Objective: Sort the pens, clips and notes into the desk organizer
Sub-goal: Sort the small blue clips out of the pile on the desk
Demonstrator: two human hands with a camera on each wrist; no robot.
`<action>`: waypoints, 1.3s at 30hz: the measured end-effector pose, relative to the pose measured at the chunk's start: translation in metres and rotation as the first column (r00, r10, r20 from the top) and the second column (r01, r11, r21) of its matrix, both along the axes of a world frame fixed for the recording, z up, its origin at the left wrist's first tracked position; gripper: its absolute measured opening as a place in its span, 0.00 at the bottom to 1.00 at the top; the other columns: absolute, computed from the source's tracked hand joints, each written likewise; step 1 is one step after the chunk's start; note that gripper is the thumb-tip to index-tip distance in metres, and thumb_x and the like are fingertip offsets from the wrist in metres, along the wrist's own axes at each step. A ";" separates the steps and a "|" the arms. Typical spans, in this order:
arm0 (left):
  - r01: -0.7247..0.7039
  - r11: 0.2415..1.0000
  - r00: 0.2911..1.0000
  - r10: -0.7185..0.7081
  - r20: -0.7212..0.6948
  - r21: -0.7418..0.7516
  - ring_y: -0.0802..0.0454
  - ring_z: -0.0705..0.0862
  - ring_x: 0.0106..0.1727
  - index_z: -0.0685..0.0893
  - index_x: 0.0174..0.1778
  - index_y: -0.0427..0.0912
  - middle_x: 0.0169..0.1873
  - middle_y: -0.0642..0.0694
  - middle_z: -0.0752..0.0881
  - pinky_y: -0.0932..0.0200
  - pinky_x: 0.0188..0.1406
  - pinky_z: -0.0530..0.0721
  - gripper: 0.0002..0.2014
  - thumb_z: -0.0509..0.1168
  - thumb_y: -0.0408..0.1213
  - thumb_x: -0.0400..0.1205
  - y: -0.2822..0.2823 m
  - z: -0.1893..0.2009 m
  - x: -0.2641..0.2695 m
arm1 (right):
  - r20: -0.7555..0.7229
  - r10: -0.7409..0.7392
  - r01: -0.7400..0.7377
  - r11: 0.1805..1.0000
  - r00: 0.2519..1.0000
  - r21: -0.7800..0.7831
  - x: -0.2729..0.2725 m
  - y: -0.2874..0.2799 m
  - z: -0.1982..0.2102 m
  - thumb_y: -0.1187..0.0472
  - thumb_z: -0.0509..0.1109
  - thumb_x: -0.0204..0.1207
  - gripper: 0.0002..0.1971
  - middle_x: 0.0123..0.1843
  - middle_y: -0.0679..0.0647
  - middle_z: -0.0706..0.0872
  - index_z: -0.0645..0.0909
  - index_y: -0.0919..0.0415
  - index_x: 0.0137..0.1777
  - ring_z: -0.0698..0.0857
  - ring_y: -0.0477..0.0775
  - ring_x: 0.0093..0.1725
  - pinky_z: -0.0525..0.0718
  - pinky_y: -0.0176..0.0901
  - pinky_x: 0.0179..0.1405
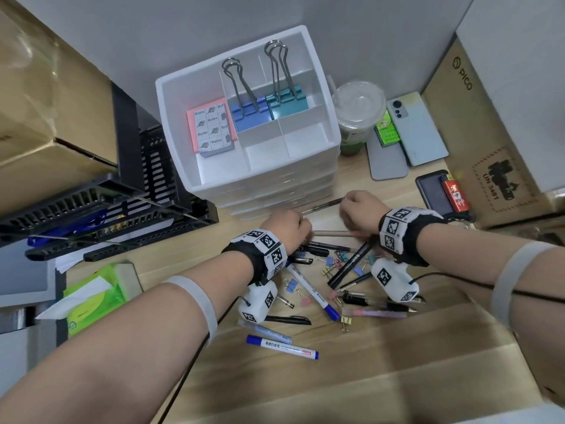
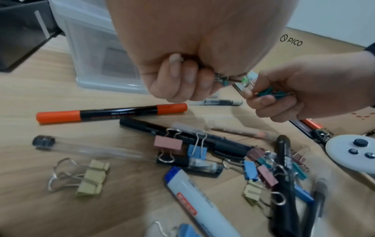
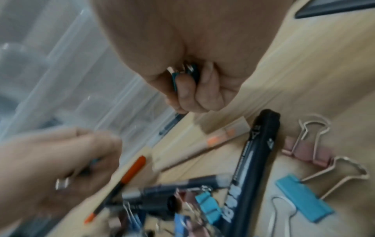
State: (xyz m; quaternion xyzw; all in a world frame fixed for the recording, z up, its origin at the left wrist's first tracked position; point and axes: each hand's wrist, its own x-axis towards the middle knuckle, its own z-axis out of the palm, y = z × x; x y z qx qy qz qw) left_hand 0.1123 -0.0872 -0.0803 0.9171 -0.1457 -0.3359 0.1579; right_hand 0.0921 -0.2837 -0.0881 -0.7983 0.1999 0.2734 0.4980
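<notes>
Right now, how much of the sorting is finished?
Done: notes pad and two big clips sit in the organizer. In hand: left hand and right hand each grip small clips. Left: pens and clips on the desk.

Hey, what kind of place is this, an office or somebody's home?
Most likely an office desk in a workroom, though I can't be sure. A wooden desk holds a white drawer organizer and black paper trays, with cardboard boxes stacked against the wall.
</notes>
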 end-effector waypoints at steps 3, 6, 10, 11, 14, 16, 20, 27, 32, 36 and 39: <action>-0.048 0.998 0.997 0.046 -0.062 -0.041 0.48 0.80 0.34 0.84 0.39 0.40 0.30 0.49 0.81 0.57 0.32 0.72 0.22 0.60 0.55 0.86 -0.003 0.003 -0.004 | -0.137 -0.235 0.262 0.938 0.962 0.226 -0.005 -0.008 0.007 0.69 0.57 0.82 0.10 0.24 0.57 0.75 0.77 0.64 0.42 0.69 0.51 0.20 0.63 0.32 0.16; -0.078 0.995 0.991 0.071 -0.110 -0.062 0.49 0.78 0.35 0.79 0.37 0.43 0.31 0.49 0.80 0.57 0.34 0.73 0.18 0.67 0.53 0.83 -0.005 0.008 -0.010 | -0.186 -0.278 0.323 0.900 0.942 0.293 -0.011 -0.011 0.013 0.75 0.52 0.80 0.13 0.23 0.58 0.78 0.78 0.66 0.53 0.71 0.53 0.20 0.62 0.35 0.18; -0.079 0.995 0.993 0.074 -0.091 -0.061 0.48 0.79 0.38 0.72 0.33 0.46 0.33 0.50 0.78 0.57 0.37 0.74 0.16 0.67 0.47 0.83 -0.007 0.013 -0.021 | -0.259 -0.372 0.436 0.860 0.891 0.264 -0.022 -0.013 0.016 0.73 0.53 0.79 0.11 0.32 0.61 0.77 0.77 0.67 0.45 0.69 0.52 0.23 0.61 0.32 0.13; -0.082 0.995 0.993 0.077 -0.087 -0.061 0.47 0.80 0.40 0.71 0.33 0.47 0.35 0.50 0.80 0.57 0.39 0.76 0.16 0.67 0.45 0.83 -0.009 0.014 -0.023 | -0.256 -0.373 0.433 0.869 0.892 0.239 -0.026 -0.016 0.013 0.72 0.54 0.79 0.11 0.32 0.61 0.77 0.78 0.66 0.44 0.67 0.51 0.23 0.61 0.32 0.14; -0.066 0.995 0.994 0.060 -0.091 -0.071 0.41 0.87 0.49 0.75 0.37 0.47 0.47 0.43 0.88 0.49 0.49 0.86 0.09 0.65 0.38 0.83 -0.017 0.017 -0.029 | -0.254 -0.392 0.442 0.877 0.884 0.188 -0.043 -0.025 0.009 0.69 0.59 0.77 0.09 0.27 0.58 0.75 0.82 0.64 0.42 0.64 0.52 0.22 0.63 0.39 0.23; -0.077 0.994 0.992 0.069 -0.102 -0.076 0.41 0.90 0.44 0.79 0.42 0.46 0.44 0.42 0.90 0.46 0.48 0.90 0.05 0.64 0.38 0.83 -0.024 0.020 -0.033 | -0.172 -0.381 0.402 0.910 0.908 0.105 -0.054 -0.032 0.007 0.68 0.61 0.79 0.12 0.27 0.57 0.79 0.85 0.62 0.39 0.72 0.55 0.23 0.71 0.43 0.26; -0.113 0.990 0.985 0.100 -0.144 -0.085 0.51 0.85 0.31 0.85 0.50 0.44 0.32 0.49 0.89 0.55 0.35 0.87 0.07 0.62 0.40 0.86 -0.038 0.020 -0.041 | -0.034 -0.171 0.167 0.981 0.985 -0.099 -0.079 -0.043 0.006 0.69 0.55 0.83 0.15 0.40 0.57 0.87 0.83 0.56 0.46 0.85 0.58 0.37 0.85 0.50 0.40; -0.024 0.999 0.993 0.026 -0.119 0.023 0.48 0.81 0.36 0.88 0.53 0.36 0.44 0.43 0.89 0.60 0.29 0.76 0.13 0.60 0.39 0.88 -0.051 0.020 -0.045 | -0.022 0.349 -0.324 0.842 0.937 -0.431 -0.099 -0.047 0.014 0.54 0.64 0.80 0.09 0.40 0.45 0.85 0.82 0.45 0.39 0.86 0.53 0.42 0.81 0.43 0.39; 0.044 0.999 0.994 -0.044 -0.099 0.001 0.47 0.85 0.38 0.87 0.44 0.42 0.39 0.46 0.89 0.56 0.37 0.82 0.18 0.66 0.55 0.82 -0.047 0.016 -0.046 | -0.007 0.393 -0.339 0.783 0.919 -0.521 -0.103 -0.041 0.001 0.52 0.71 0.75 0.14 0.55 0.46 0.88 0.86 0.46 0.60 0.86 0.52 0.52 0.83 0.41 0.49; 0.121 0.992 0.991 -0.118 -0.058 0.045 0.51 0.88 0.47 0.81 0.38 0.52 0.51 0.54 0.90 0.47 0.48 0.89 0.17 0.74 0.60 0.70 -0.049 0.014 -0.052 | -0.021 0.412 -0.354 0.756 0.911 -0.550 -0.103 -0.035 -0.010 0.51 0.72 0.74 0.15 0.55 0.48 0.87 0.84 0.45 0.62 0.85 0.53 0.49 0.84 0.43 0.47; 0.132 0.989 0.991 -0.134 0.026 0.060 0.52 0.87 0.47 0.81 0.38 0.52 0.50 0.55 0.89 0.49 0.49 0.89 0.10 0.74 0.51 0.73 -0.050 0.008 -0.056 | -0.024 0.412 -0.350 0.740 0.911 -0.574 -0.102 -0.031 -0.010 0.50 0.72 0.75 0.13 0.51 0.49 0.86 0.84 0.47 0.59 0.84 0.54 0.47 0.84 0.43 0.45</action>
